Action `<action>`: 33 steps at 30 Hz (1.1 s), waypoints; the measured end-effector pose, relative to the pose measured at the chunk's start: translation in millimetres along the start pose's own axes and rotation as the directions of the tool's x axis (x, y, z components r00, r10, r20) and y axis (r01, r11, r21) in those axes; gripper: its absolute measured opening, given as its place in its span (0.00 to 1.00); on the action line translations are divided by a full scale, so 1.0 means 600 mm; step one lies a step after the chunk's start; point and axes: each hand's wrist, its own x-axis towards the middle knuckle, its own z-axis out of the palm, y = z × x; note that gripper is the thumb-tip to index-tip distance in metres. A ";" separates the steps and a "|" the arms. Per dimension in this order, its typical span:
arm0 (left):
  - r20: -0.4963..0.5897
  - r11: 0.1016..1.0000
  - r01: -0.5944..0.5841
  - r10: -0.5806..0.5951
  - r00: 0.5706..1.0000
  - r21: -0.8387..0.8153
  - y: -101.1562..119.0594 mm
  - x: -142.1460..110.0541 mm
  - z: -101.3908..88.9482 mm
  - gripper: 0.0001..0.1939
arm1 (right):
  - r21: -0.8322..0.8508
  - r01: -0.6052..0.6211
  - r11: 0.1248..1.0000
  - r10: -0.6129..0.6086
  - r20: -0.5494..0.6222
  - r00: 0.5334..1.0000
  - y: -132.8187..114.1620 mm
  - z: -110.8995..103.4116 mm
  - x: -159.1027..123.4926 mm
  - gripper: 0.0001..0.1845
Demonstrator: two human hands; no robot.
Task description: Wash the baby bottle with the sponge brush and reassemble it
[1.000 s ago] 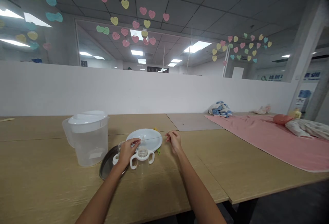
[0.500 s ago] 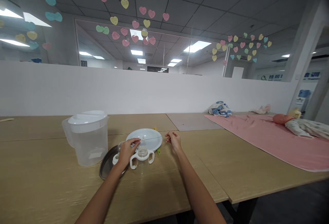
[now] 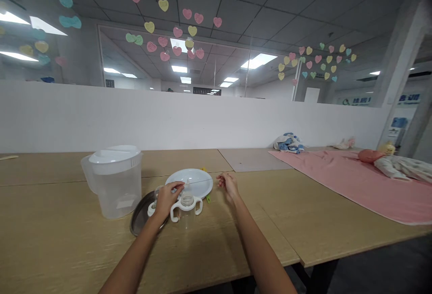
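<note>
Over the white plate (image 3: 202,191), my left hand (image 3: 166,199) pinches one end of a thin, straight rod (image 3: 200,181), too fine to tell its kind. Toward the rod's other end, my right hand (image 3: 228,184) has its fingers curled together. Whether they grip the rod's tip cannot be made out. Just below the plate stands a clear bottle (image 3: 187,217) with a white two-handled ring (image 3: 199,205) around its open neck. A grey metal tray (image 3: 137,222) lies under my left wrist, with a white bottle part (image 3: 150,209) on it, partly hidden by that hand.
To the left stands a big translucent lidded pitcher (image 3: 118,186). A green piece (image 3: 208,199) and a yellow one (image 3: 204,169) peek out by the plate. On the right, a pink cloth (image 3: 351,181) bears a doll (image 3: 369,156); a blue-white cloth (image 3: 288,143) lies against the wall.
</note>
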 end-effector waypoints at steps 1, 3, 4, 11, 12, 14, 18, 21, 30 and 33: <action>0.000 1.000 -0.001 0.001 1.000 0.000 0.000 0.000 0.000 0.14 | 0.005 -0.007 1.000 0.007 0.005 1.000 0.000 0.000 0.000 0.04; 0.000 1.000 -0.002 0.002 1.000 0.000 0.000 -0.001 0.000 0.14 | 0.010 -0.015 1.000 0.015 0.010 1.000 -0.001 0.000 0.000 0.04; -0.001 1.000 -0.001 0.001 1.000 0.000 0.000 -0.001 0.000 0.14 | 0.011 -0.015 1.000 0.015 0.009 1.000 -0.001 0.001 0.000 0.04; -0.002 1.000 -0.003 0.003 1.000 0.001 -0.002 0.001 0.001 0.13 | -0.025 0.025 0.999 -0.025 -0.003 1.000 0.003 0.000 0.001 0.04; -0.003 1.000 -0.005 0.005 1.000 0.001 -0.003 0.001 0.001 0.13 | -0.031 0.031 0.999 -0.031 -0.005 1.000 0.004 0.000 0.002 0.04; -0.004 1.000 -0.007 0.007 1.000 0.000 -0.004 0.001 0.001 0.13 | -0.043 0.040 0.998 -0.040 -0.010 0.999 0.004 0.000 0.002 0.03; -0.002 1.000 -0.012 0.012 1.000 0.000 -0.004 0.000 0.001 0.14 | -0.054 0.043 0.998 -0.044 -0.019 0.999 0.003 0.000 0.001 0.03; -0.003 1.000 -0.013 0.013 1.000 0.001 -0.003 -0.001 0.001 0.14 | -0.048 0.034 0.998 -0.035 -0.014 0.999 0.002 0.001 0.000 0.04; 0.008 1.000 -0.007 0.007 1.000 0.010 -0.001 0.000 0.000 0.15 | -0.013 -0.013 1.000 0.013 0.022 1.000 0.003 -0.001 0.002 0.05; 0.007 1.000 -0.004 0.004 1.000 0.017 -0.002 0.000 0.001 0.15 | -0.012 -0.016 1.000 0.016 0.029 0.999 0.004 -0.001 0.002 0.05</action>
